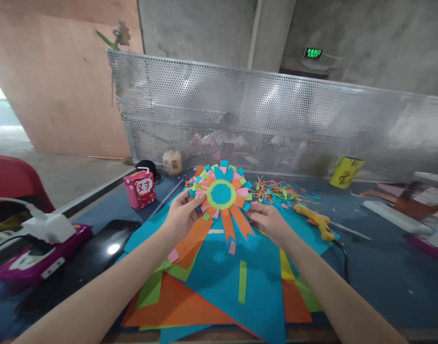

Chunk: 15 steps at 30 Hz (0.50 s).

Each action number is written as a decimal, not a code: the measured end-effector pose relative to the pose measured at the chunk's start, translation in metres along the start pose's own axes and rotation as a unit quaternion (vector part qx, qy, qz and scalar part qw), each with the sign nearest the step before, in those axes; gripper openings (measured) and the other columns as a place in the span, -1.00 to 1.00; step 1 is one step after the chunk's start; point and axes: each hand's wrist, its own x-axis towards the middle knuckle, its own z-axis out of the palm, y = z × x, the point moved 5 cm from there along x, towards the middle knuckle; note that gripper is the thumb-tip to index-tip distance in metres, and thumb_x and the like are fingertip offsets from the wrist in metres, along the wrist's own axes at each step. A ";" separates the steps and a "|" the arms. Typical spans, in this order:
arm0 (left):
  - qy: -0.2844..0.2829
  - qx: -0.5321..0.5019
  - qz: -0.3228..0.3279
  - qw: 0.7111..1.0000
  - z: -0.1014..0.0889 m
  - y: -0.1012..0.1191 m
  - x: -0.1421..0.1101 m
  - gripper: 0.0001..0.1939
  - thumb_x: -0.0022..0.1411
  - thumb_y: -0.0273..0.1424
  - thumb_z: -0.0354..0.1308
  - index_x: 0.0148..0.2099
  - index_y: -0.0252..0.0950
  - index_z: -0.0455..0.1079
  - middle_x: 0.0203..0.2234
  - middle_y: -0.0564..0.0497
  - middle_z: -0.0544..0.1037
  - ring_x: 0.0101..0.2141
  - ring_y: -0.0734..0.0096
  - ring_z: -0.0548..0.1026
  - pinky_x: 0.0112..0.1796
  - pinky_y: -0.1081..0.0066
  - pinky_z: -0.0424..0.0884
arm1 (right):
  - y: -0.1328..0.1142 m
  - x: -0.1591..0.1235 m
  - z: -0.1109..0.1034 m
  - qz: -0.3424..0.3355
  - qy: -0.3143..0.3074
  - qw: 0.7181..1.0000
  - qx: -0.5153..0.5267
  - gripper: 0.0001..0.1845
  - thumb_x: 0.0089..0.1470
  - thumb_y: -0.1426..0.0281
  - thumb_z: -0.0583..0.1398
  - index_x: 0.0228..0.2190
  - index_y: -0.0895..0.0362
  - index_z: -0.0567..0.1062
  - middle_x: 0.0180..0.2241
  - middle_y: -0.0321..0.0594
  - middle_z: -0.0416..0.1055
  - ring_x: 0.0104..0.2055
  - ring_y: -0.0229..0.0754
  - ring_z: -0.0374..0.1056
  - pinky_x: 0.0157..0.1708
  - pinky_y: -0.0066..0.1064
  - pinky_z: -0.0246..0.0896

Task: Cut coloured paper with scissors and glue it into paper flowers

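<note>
A paper rosette (221, 192) is held up over the table, facing me. Its centre is a blue disc ringed in zigzag green, with pink, blue, green and orange strips around it and two notched orange tails below. My left hand (186, 210) pinches its left edge, thumb in front. At the lower right edge, my right hand (267, 219) grips it with fingers partly behind. Beneath lie overlapping sheets of blue paper (256, 282), orange paper (190, 301) and green paper. A loose green strip (242, 282) and a small pink piece (232, 247) rest on the blue sheet.
On the right lies a yellow glue gun (317, 222) with its cord. Paper scraps (272, 189) are heaped behind the rosette. To the left are a pink drink carton (140, 188), a black phone (86, 258) and a purple power strip (43, 258). A perforated metal screen (240, 100) stands at the back.
</note>
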 end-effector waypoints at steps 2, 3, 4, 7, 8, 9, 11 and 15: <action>-0.001 0.001 0.006 1.000 0.000 0.001 0.000 -0.79 -0.10 -0.46 0.26 -0.34 -0.33 0.36 -0.54 0.09 0.47 -0.57 0.58 0.39 -0.56 0.55 0.38 | 0.000 -0.001 0.004 -0.010 -0.026 1.000 -0.003 -0.84 -0.27 0.31 0.27 -0.58 0.15 0.50 -0.55 -0.31 0.39 -0.50 -0.30 0.29 -0.46 -0.44 0.18; 0.000 0.003 0.007 1.000 0.000 0.001 0.000 -0.79 -0.11 -0.46 0.27 -0.35 -0.33 0.36 -0.54 0.09 0.47 -0.57 0.58 0.40 -0.55 0.54 0.39 | -0.001 -0.001 0.005 -0.015 -0.037 0.999 -0.006 -0.82 -0.27 0.29 0.27 -0.57 0.15 0.49 -0.55 -0.32 0.39 -0.51 -0.31 0.28 -0.46 -0.44 0.18; 0.001 0.005 0.007 1.000 0.000 0.002 0.000 -0.79 -0.12 -0.46 0.27 -0.36 -0.33 0.35 -0.54 0.09 0.47 -0.56 0.57 0.40 -0.54 0.53 0.40 | -0.002 -0.001 0.005 -0.020 -0.041 0.999 -0.012 -0.81 -0.26 0.27 0.28 -0.56 0.15 0.49 -0.55 -0.32 0.38 -0.52 -0.32 0.27 -0.47 -0.44 0.18; 0.000 0.013 0.007 1.000 0.002 0.002 -0.001 -0.78 -0.13 -0.46 0.28 -0.37 -0.33 0.35 -0.54 0.08 0.47 -0.54 0.54 0.42 -0.51 0.50 0.42 | -0.004 -0.001 0.003 -0.027 -0.021 0.999 -0.039 -0.78 -0.25 0.24 0.27 -0.57 0.15 0.48 -0.53 -0.29 0.39 -0.51 -0.31 0.26 -0.47 -0.43 0.18; -0.001 0.015 0.008 1.000 0.002 0.002 -0.001 -0.78 -0.13 -0.45 0.28 -0.37 -0.33 0.35 -0.55 0.09 0.46 -0.54 0.55 0.41 -0.51 0.51 0.41 | -0.005 -0.001 0.002 -0.026 -0.010 0.998 -0.047 -0.77 -0.26 0.23 0.27 -0.58 0.15 0.47 -0.53 -0.28 0.39 -0.50 -0.30 0.26 -0.47 -0.43 0.19; -0.002 0.017 0.009 1.000 0.002 0.003 -0.001 -0.78 -0.13 -0.45 0.28 -0.37 -0.33 0.35 -0.56 0.09 0.46 -0.55 0.56 0.41 -0.52 0.52 0.40 | -0.006 -0.001 0.001 -0.024 0.000 0.998 -0.054 -0.76 -0.27 0.23 0.28 -0.59 0.15 0.46 -0.53 -0.28 0.39 -0.50 -0.30 0.26 -0.47 -0.43 0.19; 0.005 0.023 0.009 1.000 0.002 0.002 -0.002 -0.77 -0.14 -0.44 0.29 -0.37 -0.33 0.35 -0.56 0.09 0.46 -0.56 0.57 0.41 -0.54 0.54 0.39 | -0.008 -0.003 0.001 -0.024 0.014 0.998 -0.062 -0.76 -0.27 0.23 0.27 -0.61 0.15 0.43 -0.55 -0.29 0.38 -0.51 -0.31 0.26 -0.46 -0.43 0.19; 0.030 0.028 0.003 0.999 -0.001 0.001 -0.002 -0.74 -0.16 -0.42 0.30 -0.36 -0.33 0.36 -0.54 0.08 0.47 -0.58 0.58 0.41 -0.54 0.54 0.38 | -0.018 -0.007 0.006 -0.066 0.021 0.992 -0.107 -0.74 -0.22 0.23 0.23 -0.67 0.14 0.34 -0.66 -0.38 0.29 -0.59 -0.35 0.22 -0.54 -0.48 0.13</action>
